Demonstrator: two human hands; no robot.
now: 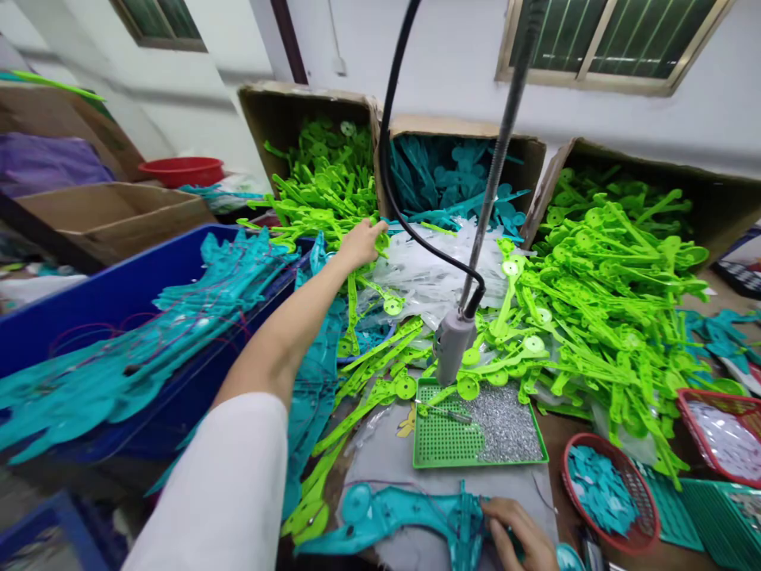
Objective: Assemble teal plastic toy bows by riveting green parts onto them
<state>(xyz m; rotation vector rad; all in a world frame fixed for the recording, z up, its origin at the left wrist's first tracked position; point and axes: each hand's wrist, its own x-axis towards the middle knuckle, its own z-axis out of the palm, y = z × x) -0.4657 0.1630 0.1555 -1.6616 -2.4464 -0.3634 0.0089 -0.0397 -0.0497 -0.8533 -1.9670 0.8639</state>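
My left hand [361, 243] is stretched out to the back, fingers closed on a lime-green plastic part [382, 244] at the edge of a heap of similar pieces [315, 190]. At the bottom, my right hand [518, 533] grips a teal plastic part [410, 507], long and curved with a crosspiece at its right end. This part lies flat over the grey work surface [380, 444]; the thumb and fingers are partly hidden at its right end. Above the work surface hangs a grey electric screwdriver [455, 341], touched by neither hand.
A green tray [422, 452] holds small metal screws and tweezers. Lime-green parts [618, 293] heap up at right. Teal parts [172, 317] lie across a blue bin [119, 277]. A red basket [645, 519] contains small teal pieces. Cardboard boxes [386, 131] line the wall.
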